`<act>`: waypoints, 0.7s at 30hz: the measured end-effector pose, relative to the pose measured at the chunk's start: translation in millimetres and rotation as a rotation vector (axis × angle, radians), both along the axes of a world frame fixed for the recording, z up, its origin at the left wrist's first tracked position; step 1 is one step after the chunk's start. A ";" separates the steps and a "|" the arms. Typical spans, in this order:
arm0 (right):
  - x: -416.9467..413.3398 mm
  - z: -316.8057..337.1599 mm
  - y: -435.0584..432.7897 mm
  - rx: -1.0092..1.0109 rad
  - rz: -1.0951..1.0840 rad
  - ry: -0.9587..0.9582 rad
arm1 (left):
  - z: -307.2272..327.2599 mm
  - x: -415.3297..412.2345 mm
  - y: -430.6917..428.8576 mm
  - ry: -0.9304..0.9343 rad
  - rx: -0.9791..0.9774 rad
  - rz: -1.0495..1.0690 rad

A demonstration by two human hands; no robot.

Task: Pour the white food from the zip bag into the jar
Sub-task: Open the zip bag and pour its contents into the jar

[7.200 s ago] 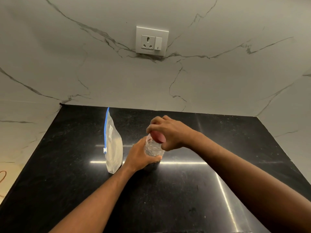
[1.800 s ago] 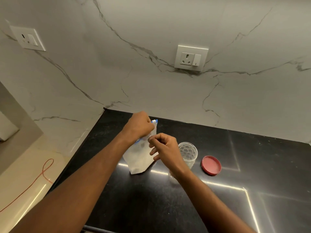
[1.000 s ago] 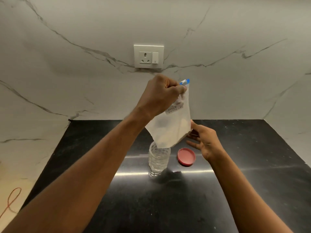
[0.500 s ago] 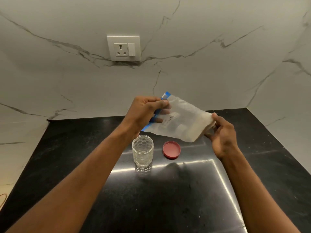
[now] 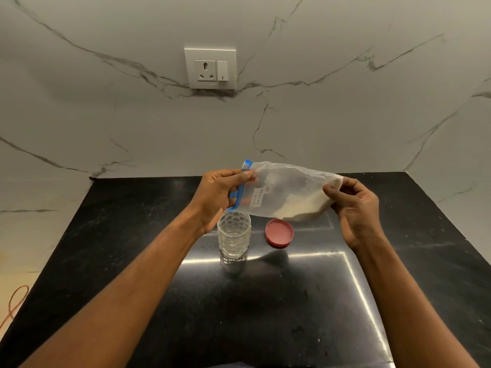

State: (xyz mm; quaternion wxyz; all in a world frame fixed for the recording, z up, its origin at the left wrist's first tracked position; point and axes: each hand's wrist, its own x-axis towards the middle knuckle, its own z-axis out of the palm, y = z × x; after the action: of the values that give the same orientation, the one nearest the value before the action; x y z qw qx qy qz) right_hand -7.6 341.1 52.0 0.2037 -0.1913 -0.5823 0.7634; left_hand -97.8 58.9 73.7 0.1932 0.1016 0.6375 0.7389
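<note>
A clear zip bag (image 5: 287, 193) with a blue zip strip and a small handwritten label lies nearly level in the air, white powder gathered along its lower side. My left hand (image 5: 216, 193) pinches its blue zip end, which hangs just above the mouth of a clear dimpled jar (image 5: 233, 239). My right hand (image 5: 354, 205) grips the bag's bottom end on the right. The jar stands upright and uncapped on the black counter, with nothing visible inside it.
The jar's red lid (image 5: 279, 232) lies flat on the black counter (image 5: 265, 314) just right of the jar. A marble wall with a white socket plate (image 5: 210, 68) rises behind. An orange cord (image 5: 14, 305) lies on the floor at far left.
The bag has gone from hanging upright in my left hand to lying nearly level between both hands. My right hand has taken its bottom end. Its zip end has come down over the jar.
</note>
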 end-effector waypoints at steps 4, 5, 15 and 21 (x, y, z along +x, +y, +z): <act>2.9 0.4 -0.1 -0.060 -0.021 -0.013 | -3.4 -0.5 7.0 -0.022 0.024 0.023; 3.2 0.4 0.3 -0.081 -0.023 -0.026 | -3.7 0.2 10.0 -0.031 0.029 0.018; 2.1 -9.3 11.7 -0.150 -0.110 -0.046 | 5.5 4.5 42.7 -0.046 0.113 -0.083; 12.1 -14.0 12.1 0.213 -0.058 -0.017 | 10.1 5.7 54.7 -0.054 0.145 -0.098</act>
State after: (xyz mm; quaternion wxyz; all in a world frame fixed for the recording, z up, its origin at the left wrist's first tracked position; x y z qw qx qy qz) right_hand 4.5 353.2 38.0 0.2401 -0.1920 -0.6561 0.6892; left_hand -92.0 113.6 83.8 0.2387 0.1265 0.5711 0.7752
